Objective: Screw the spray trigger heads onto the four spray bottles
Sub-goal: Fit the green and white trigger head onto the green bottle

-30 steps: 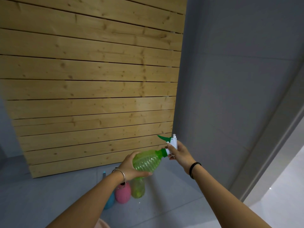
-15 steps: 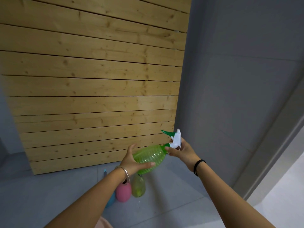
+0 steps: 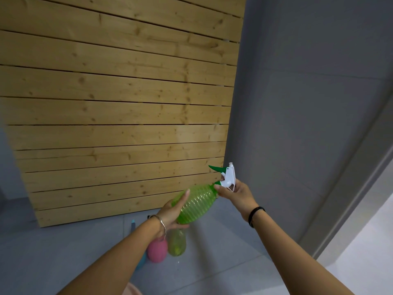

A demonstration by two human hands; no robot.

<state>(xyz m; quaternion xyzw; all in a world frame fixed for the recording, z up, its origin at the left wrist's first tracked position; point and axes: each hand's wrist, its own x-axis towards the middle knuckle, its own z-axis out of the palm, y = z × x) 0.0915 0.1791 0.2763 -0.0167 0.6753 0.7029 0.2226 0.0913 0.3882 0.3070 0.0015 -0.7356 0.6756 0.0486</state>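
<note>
A ribbed green spray bottle (image 3: 196,204) is held tilted in the air, neck pointing up and to the right. My left hand (image 3: 172,211) grips its lower body. A white trigger head with a green lever (image 3: 227,175) sits on the neck, and my right hand (image 3: 236,193) pinches it at the collar. On the floor below stand a pink bottle (image 3: 157,251), a yellow-green bottle (image 3: 177,242) and a blue bottle (image 3: 140,259), the blue one mostly hidden behind my left forearm.
A wooden slat panel (image 3: 119,116) leans against the grey wall (image 3: 308,103) just behind the bottles. The floor is grey tile (image 3: 63,248). A grey door frame (image 3: 350,188) runs along the right, with lighter flooring beyond it.
The green bottle has been lifted slightly and tilted more upright. My left hand has shifted its grasp on the bottle's body, while my right hand stays on the trigger head.
</note>
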